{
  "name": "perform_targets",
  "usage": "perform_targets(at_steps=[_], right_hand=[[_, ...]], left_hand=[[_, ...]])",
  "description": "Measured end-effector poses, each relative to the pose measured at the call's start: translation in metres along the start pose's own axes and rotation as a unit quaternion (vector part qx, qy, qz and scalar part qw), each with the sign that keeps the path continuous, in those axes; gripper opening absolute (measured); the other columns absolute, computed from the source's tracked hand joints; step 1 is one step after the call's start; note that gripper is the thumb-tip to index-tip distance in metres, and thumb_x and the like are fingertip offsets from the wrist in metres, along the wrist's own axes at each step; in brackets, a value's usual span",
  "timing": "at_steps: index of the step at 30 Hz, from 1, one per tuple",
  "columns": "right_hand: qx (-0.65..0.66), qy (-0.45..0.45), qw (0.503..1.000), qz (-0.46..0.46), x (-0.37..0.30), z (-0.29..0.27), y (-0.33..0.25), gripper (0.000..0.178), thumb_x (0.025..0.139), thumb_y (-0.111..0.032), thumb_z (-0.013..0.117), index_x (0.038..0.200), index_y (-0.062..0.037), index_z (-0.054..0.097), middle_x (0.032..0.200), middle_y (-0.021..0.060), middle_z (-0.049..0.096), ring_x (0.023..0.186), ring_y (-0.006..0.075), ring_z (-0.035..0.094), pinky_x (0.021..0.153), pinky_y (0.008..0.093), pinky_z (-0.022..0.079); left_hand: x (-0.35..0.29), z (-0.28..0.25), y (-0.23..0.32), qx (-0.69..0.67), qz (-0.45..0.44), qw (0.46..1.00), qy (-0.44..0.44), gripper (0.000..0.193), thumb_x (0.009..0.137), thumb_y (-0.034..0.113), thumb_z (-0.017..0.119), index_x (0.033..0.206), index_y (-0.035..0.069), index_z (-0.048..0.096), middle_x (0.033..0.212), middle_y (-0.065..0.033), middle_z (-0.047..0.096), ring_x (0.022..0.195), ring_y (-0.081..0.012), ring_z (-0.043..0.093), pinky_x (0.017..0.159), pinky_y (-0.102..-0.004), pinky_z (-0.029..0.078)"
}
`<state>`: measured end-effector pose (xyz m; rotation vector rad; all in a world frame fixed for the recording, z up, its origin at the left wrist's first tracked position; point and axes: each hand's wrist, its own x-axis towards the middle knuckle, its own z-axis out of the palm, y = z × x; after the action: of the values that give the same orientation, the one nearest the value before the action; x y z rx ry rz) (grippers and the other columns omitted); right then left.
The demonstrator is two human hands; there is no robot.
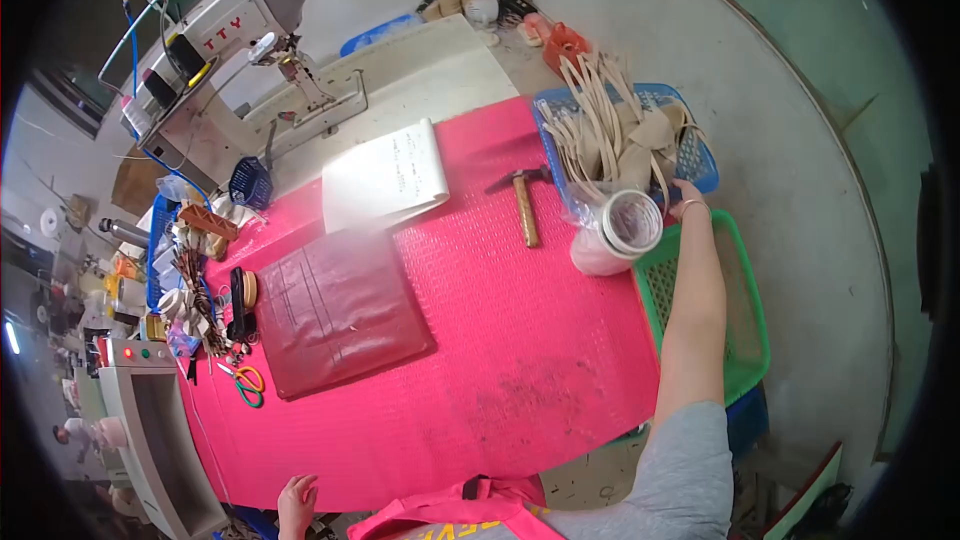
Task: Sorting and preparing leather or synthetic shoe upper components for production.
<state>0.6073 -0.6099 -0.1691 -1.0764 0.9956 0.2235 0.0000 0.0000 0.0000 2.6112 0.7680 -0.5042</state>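
While the head view shows the right hand [686, 195] stretched far out to the right edge of the pink textured surface [500, 360], its grip is mostly hidden behind a clear plastic jar with a white rim [622, 230], so I cannot tell how far the fingers are closed or whether they hold anything; the hand sits at the near corner of the blue plastic basket heaped with beige leather straps and cut pieces [620, 135], touching or just beside it. The jar lies tilted at the surface's edge, between the blue basket and an empty-looking green plastic basket [745, 310]. The left hand [297, 503] rests low at the near edge of the surface, fingers loosely spread, holding nothing visible. By the look of it, the work is at an early stage: the straps remain piled in the basket, the wooden-handled hammer [524, 202] lies untouched nearby, and the dark red rectangular mat [335, 312] in the middle carries no piece.
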Motion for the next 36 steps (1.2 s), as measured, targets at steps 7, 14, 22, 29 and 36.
perform_targets(at_steps=[7,14,22,29,36], right_hand=[[0.053,0.021,0.984,-0.168,0.030,0.019,-0.055,0.014,0.064,0.001,0.051,0.077,0.0004,0.046,0.073,0.0107,0.048,0.065,0.0269,0.052,0.059,0.0406,0.049],[-0.056,-0.004,0.961,-0.272,-0.085,0.102,-0.106,0.012,0.064,-0.005,0.055,0.072,-0.0007,0.047,0.059,0.0074,0.045,0.046,0.0194,0.046,0.036,0.0339,0.039],[-0.134,-0.165,0.944,-0.251,-0.184,0.193,-0.072,0.007,0.066,-0.006,0.056,0.067,-0.0020,0.050,0.060,0.0076,0.051,0.047,0.0163,0.046,0.040,0.0284,0.038],[-0.236,-0.353,0.891,-0.161,-0.256,0.283,0.117,0.006,0.065,-0.007,0.058,0.067,-0.0047,0.053,0.054,0.0041,0.049,0.041,0.0140,0.042,0.035,0.0286,0.031],[-0.531,-0.330,0.728,-0.282,-0.245,0.346,0.318,0.024,0.067,-0.014,0.057,0.082,0.0046,0.053,0.062,0.0140,0.054,0.048,0.0219,0.050,0.043,0.0362,0.042]], left_hand=[[0.008,0.019,0.019,-0.008,0.006,0.999,-0.031,0.025,0.071,0.011,0.059,0.095,0.008,0.061,0.088,-0.0118,0.058,0.079,-0.0282,0.057,0.069,-0.0355,0.046],[0.005,0.023,0.017,0.017,-0.005,0.999,-0.040,0.027,0.072,0.018,0.059,0.099,0.011,0.059,0.095,-0.0104,0.057,0.086,-0.0294,0.055,0.071,-0.0368,0.046],[0.051,0.024,0.089,-0.140,0.183,0.972,-0.054,0.030,0.078,0.019,0.056,0.106,0.008,0.056,0.104,-0.0154,0.055,0.094,-0.0314,0.053,0.080,-0.0360,0.044],[0.106,-0.029,0.158,-0.619,0.183,0.764,0.011,0.032,0.085,0.012,0.049,0.114,-0.002,0.048,0.111,-0.0105,0.053,0.099,-0.0193,0.052,0.085,-0.0291,0.041],[0.132,0.012,0.076,-0.835,-0.077,0.544,0.020,0.050,0.088,0.021,0.043,0.126,-0.007,0.026,0.126,-0.0190,0.036,0.114,-0.0254,0.039,0.094,-0.0342,0.036]])
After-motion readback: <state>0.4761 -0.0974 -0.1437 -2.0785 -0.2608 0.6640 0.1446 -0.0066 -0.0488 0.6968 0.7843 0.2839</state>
